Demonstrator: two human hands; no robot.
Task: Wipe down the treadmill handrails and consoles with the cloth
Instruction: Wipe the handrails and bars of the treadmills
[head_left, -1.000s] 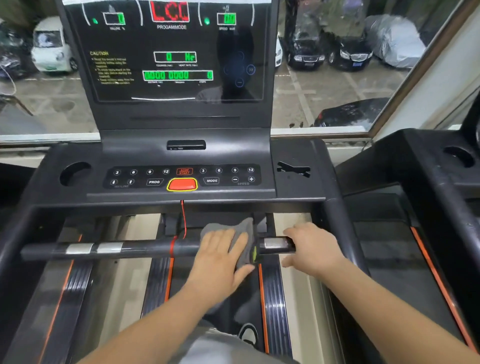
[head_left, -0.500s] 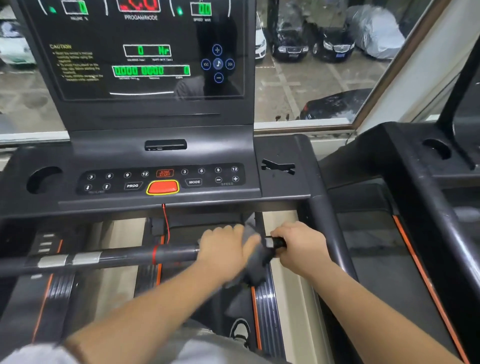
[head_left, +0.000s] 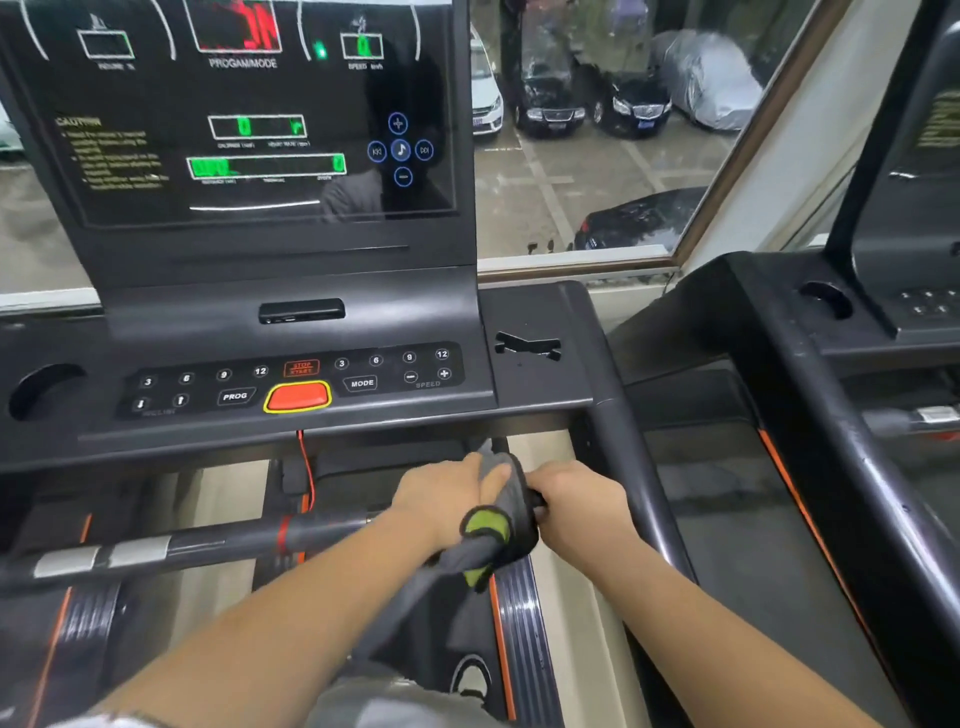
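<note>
One cloth (head_left: 506, 540) wraps the handrail (head_left: 322, 531) — inside the left hand's (head_left: 441, 499) grip.

An open gap runs between console (head_left: 535, 384) and crossbar (head_left: 218, 543), crossed by red cord (head_left: 310, 470); side rail (head_left: 631, 483) blocks rightward.

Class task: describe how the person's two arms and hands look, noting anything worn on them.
The left hand and right hand are bare: no gloves, rings or watch show. The left forearm and right forearm are uncovered; what looks like a pale sleeve edge shows at the frame's bottom left.
</note>
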